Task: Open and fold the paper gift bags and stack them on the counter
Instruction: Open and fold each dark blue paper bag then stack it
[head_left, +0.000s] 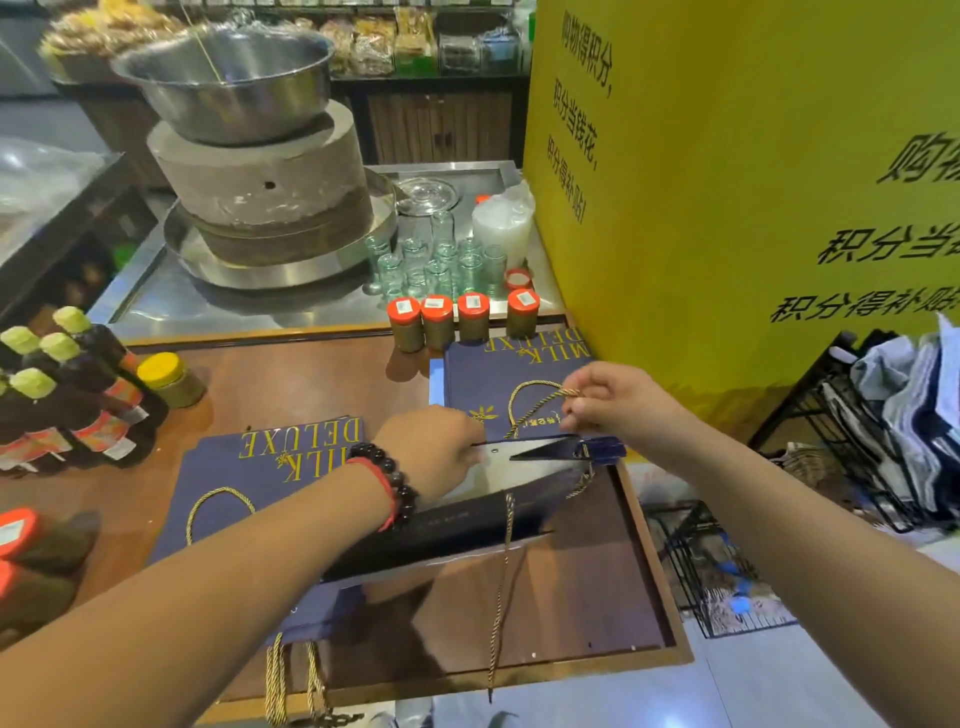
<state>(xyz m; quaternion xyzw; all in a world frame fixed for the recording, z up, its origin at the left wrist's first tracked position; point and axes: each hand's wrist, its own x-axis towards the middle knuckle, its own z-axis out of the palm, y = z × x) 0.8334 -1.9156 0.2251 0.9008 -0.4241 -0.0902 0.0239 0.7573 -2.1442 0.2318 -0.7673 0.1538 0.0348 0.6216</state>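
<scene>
Pinched between the thumb and curled fingers of the right hand (618, 402) is the gold cord handle (535, 397) of a navy paper gift bag (467, 525), which is held half open above the right part of the brown counter (291, 384). The white inner edge of the bag's mouth is gripped by the left hand (434, 449), whose fingers are curled round the rim, so that both hands are closed on the same bag and neither is spread. A second cord is seen hanging loose from the near side of the bag, below the counter's edge.

The bag is judged to be light and fairly stiff, of coated card that keeps its creases but can be dented or torn at the folds if forced. The cords are soft and slack, and are thought poor places for control; the rim and the side creases are judged better places to be held for folding.

Two more bags of the same kind are laid flat on the counter: one flat bag (260, 483) under the left forearm, and another flat bag (498, 374) just behind the hands, beside the yellow pillar (727, 208). Red-capped jars (457, 319) are lined up just behind it
</scene>
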